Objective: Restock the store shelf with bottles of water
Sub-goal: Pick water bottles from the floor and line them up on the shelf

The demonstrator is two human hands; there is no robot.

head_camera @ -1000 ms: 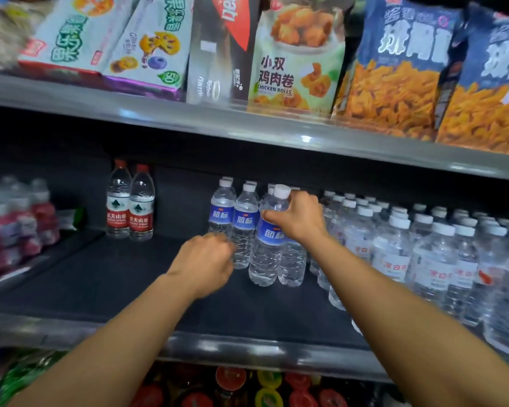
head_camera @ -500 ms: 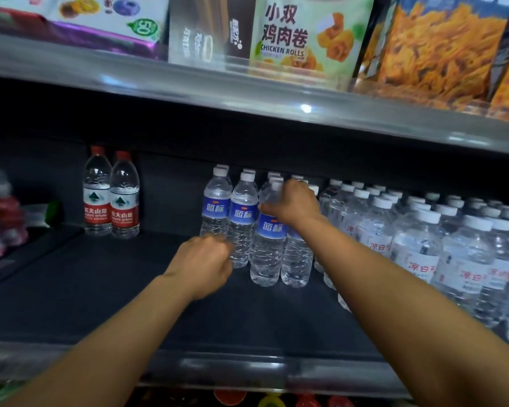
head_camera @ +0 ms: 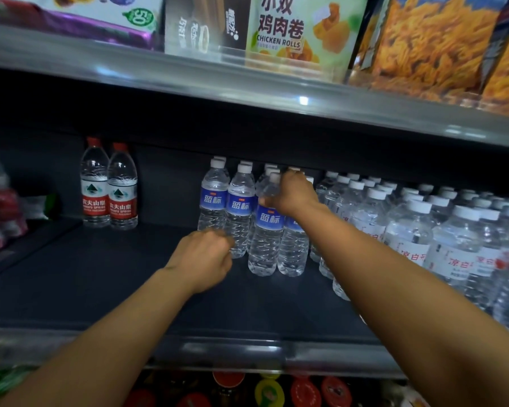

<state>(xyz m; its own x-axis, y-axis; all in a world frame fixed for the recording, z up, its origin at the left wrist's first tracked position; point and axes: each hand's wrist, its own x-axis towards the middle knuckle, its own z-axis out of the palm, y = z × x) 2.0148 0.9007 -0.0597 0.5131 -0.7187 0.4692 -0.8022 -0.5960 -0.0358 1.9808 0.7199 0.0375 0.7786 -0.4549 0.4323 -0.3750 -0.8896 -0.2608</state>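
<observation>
The person's right hand point(head_camera: 293, 193) reaches deep onto the dark shelf point(head_camera: 100, 277), its fingers curled over the neck and shoulder of a blue-label water bottle point(head_camera: 266, 230) that stands at the front of the blue-label group, a little past the centre of the view toward one o'clock. Its base appears to rest on the shelf, though the hand hides the cap and the upper part. The left hand point(head_camera: 202, 259) sits at about six o'clock from the leftmost blue-label bottles point(head_camera: 213, 201), fingers curled inward in a loose fist right against the foot of the second one; whether it actually holds that bottle or merely rests beside it cannot be told, since the fingertips are hidden behind the knuckles. The likeliest mishap is a domino fall: the blue-label bottles stand shoulder to shoulder, so a sideways tug or a hurried release by the right hand could tip the held bottle into its neighbours. The right forearm also passes close over the white-label bottles point(head_camera: 409, 230) at three o'clock, and dragging it back low could catch their caps. The two red-label bottles point(head_camera: 109, 195) at ten o'clock stand well apart and seem safe.
</observation>
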